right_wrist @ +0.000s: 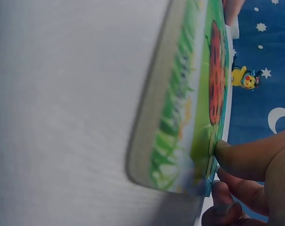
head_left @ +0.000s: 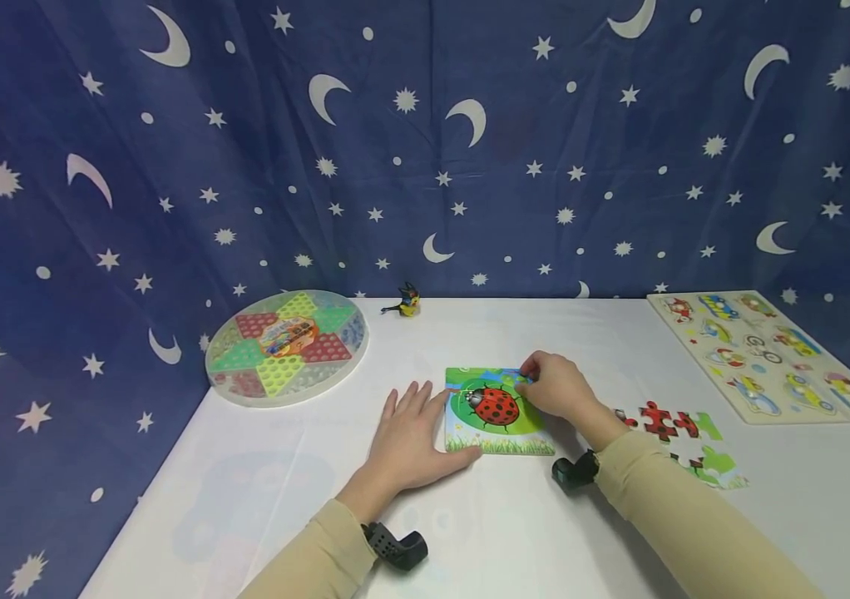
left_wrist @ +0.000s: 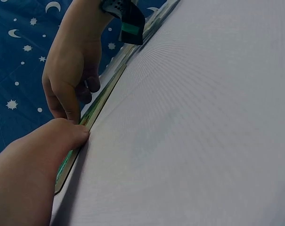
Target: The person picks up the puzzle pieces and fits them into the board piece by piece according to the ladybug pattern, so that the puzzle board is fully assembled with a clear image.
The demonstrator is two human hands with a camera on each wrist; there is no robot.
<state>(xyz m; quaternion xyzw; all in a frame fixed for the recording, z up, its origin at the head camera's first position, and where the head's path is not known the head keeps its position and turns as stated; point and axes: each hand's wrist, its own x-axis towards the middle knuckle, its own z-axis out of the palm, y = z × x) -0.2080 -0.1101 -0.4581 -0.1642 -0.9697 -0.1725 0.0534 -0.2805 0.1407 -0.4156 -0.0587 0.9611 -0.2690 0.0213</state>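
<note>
White tabletop (head_left: pixel 500 541) below everything. Nearest, left grip (head_left: pixel 408 437) with fingers straight and spread, thumb touching the lower edge of rectangular red-and-green ladybug puzzle (head_left: pixel 495 408). Across this puzzle, right grip (head_left: pixel 561 389) pinching at its upper right corner; impossible to tell whether a piece or the board itself. Near the beige right sleeve (head_left: pixel 694 516), loose red and green jigsaw pieces (head_left: pixel 657 420). Farther, round star-patterned game board (head_left: pixel 290 345), cream rectangular picture board (head_left: pixel 773 370), small yellow-black toy (head_left: pixel 410 304). Behind, dark blue moon-and-star cloth (head_left: pixel 365 208).

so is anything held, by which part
Can't tell whether the right hand pinches anything at the far right corner of the ladybug puzzle; the left hand just touches it.
</note>
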